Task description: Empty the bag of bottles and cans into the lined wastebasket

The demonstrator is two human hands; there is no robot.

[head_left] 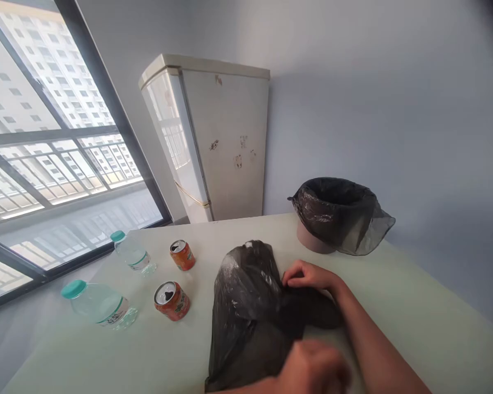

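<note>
blurred left hand [312, 369] presses my black bag [250, 312], grip unclear; right hand [308, 275] pinches its edge on table [414, 323].

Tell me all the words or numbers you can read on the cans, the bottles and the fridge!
None can be read.
Near can: orange label, print blurred.
Far can: orange label, print blurred.
Near bottle: label print too small.
Far bottle: label too small.
Fridge: only marks on its side, no letters.
Black bag under both hands, right hand, left hand: no print.
</note>
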